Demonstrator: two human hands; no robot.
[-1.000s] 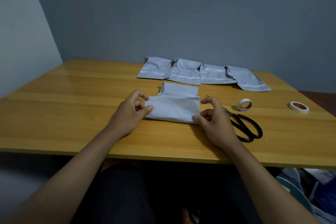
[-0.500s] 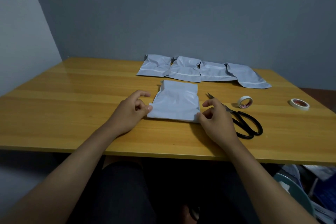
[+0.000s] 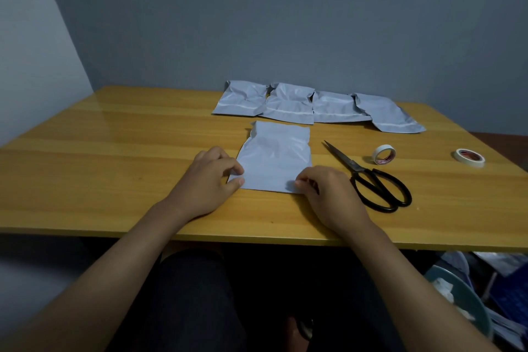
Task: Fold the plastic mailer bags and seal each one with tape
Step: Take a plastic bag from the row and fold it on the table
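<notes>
fingers (image 3: pixel 237 171) of the left hand (image 3: pixel 206 180) pinch the near left corner of the mailer bag (image 3: pixel 275 160), and the right hand (image 3: pixel 328 194) pinches the near right corner the same way, thumbs and fingertips curled onto the plastic. the bag lies flat on the table (image 3: pixel 114 157), straight in front of the person, unfolded as far as i can see, no tape on it.

beyond the bag, a row of four bags (image 3: pixel 311 107) sits along the far edge, each with a pale strip across it. those look folded and sealed, so by my read four are done and this one is just starting: fold, then tape.

right of the bag lie black scissors (image 3: pixel 371 177), blades pointing away, close to the right hand. further right of the bag, a tape roll (image 3: pixel 383 154) on edge, and well past that a second tape roll (image 3: pixel 469 157) lying flat.

nothing lies on the bag; only the scissors sit close, on the reach toward the tape.
</notes>
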